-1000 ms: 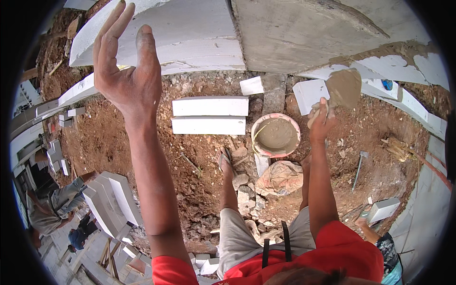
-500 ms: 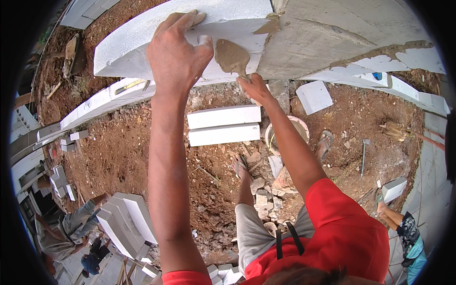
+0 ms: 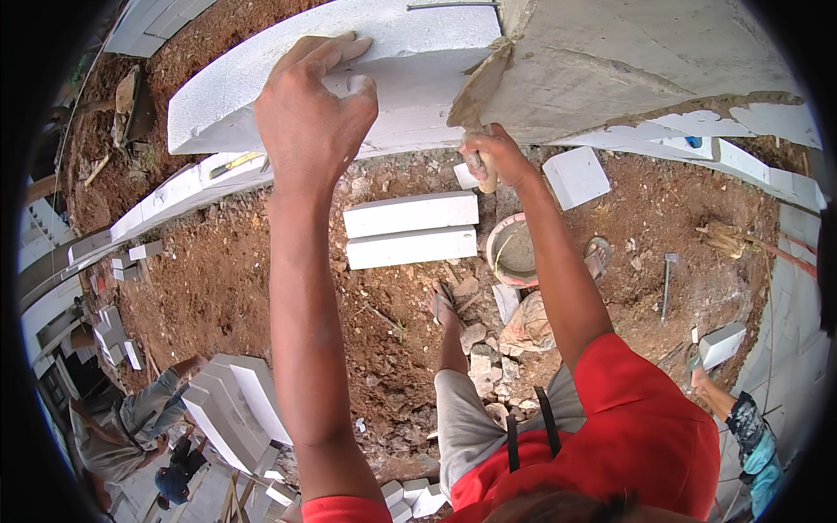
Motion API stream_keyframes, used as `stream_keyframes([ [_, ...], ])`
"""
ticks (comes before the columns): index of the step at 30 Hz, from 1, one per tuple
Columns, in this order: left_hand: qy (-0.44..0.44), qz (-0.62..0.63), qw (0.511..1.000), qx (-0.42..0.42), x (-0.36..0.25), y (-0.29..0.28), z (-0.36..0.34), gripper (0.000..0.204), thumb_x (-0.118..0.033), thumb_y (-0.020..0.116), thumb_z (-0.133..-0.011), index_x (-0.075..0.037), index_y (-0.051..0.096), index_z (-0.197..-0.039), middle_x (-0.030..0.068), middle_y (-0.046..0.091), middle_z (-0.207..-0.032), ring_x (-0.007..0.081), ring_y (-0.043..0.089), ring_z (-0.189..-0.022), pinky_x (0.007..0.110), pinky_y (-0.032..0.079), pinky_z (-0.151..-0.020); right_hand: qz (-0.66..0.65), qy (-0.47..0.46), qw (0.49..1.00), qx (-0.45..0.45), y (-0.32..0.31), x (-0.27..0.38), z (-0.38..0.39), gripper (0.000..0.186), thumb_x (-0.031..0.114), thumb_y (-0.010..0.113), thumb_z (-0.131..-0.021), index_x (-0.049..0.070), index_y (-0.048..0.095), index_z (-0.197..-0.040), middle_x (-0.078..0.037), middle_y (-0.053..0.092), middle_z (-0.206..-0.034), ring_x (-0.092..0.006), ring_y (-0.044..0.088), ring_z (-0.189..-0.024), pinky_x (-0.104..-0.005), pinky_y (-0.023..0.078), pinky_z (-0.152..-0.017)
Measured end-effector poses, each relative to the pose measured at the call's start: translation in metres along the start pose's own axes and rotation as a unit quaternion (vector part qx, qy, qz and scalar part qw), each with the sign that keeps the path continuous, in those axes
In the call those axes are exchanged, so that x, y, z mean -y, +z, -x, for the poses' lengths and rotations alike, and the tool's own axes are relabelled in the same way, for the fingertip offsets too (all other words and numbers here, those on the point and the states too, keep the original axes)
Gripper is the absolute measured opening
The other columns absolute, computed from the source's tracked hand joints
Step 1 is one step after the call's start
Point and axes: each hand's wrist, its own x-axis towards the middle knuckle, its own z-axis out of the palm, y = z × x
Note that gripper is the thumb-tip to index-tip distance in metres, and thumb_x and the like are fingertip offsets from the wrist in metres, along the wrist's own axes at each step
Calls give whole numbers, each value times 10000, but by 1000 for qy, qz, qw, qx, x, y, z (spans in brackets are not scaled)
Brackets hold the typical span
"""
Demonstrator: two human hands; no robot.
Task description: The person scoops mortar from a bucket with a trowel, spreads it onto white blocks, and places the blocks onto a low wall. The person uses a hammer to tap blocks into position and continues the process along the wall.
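Head view, looking down a wall under construction. The left hand (image 3: 314, 109) lies on top of a white lightweight block (image 3: 410, 74) in the upper course, palm down, fingers (image 3: 336, 52) spread and curled over the far edge of the block, gripping it. The right hand (image 3: 493, 157) is clenched around the pale wooden handle of a trowel (image 3: 479, 96); the blade, coated in grey-brown mortar, is pressed against the vertical joint where the white block meets the mortar-covered grey wall face (image 3: 645, 70) to the right. How much mortar sits on the blade is hard to judge, since its colour merges with the wall.

Below, on red-brown soil (image 3: 261, 288), two long white blocks (image 3: 411, 228) lie side by side, touching. Just to their right stands a round bucket (image 3: 513, 253) holding grey mortar, and a square white block piece (image 3: 575, 176) lies near it, beyond the right forearm. The person's left foot, in a sandal (image 3: 442, 305), stands among broken rubble (image 3: 479, 357) beneath the bucket. The person wears a red shirt and grey shorts.

At lower left, a stack of white blocks (image 3: 235, 401) leans together, with another person (image 3: 122, 427) in grey crouched beside it. At the right edge, a further person's sleeved arm (image 3: 741, 418) reaches toward a small white block (image 3: 722, 344).
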Motion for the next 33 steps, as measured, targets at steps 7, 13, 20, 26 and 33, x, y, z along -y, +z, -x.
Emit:
stream_keyframes([
  [7, -35, 6, 999, 20, -6, -4, -4, 340, -134, 708, -798, -150, 813, -1121, 36, 762, -1163, 208, 740, -1025, 359, 574, -971, 201, 77, 976, 19, -42, -26, 47, 266, 234, 734, -838, -16, 642, -826, -44, 574, -646, -103, 491, -487, -295, 364, -420],
  [13, -32, 13, 999, 16, 3, 2, -1, 367, -162, 705, -814, -222, 803, -1162, -34, 753, -1208, 175, 725, -1068, 334, 551, -971, 94, -93, 990, -54, -21, -18, 11, 226, 194, 741, -820, -10, 644, -815, -51, 588, -634, -116, 488, -467, -291, 374, -431],
  [20, -13, 31, 999, -1, 6, 4, 2, 343, -155, 716, -810, -190, 806, -1139, 22, 742, -1177, 260, 711, -1058, 386, 556, -966, 288, 131, 948, -30, -24, -36, 17, 620, 333, 760, -778, -89, 575, -1193, -159, 688, -882, -219, 631, -665, -378, 512, -614],
  [26, 35, 23, 999, -19, 13, -6, -4, 357, -202, 710, -793, -194, 805, -1137, 28, 748, -1138, 265, 707, -1068, 392, 559, -953, 586, 128, 787, -143, -86, -100, 148, 668, 354, 746, -786, -166, 633, -1190, -315, 721, -1102, -419, 709, -1034, -457, 540, -903],
  [33, 33, 120, 992, 1, 10, -5, -2, 300, -42, 709, -742, -69, 788, -1031, 111, 716, -1103, 351, 661, -1083, 415, 533, -947, 491, 315, 786, -205, -157, -172, 235, 495, 411, 642, -850, -19, 751, -1071, -255, 751, -1032, -396, 723, -1040, -471, 516, -914],
])
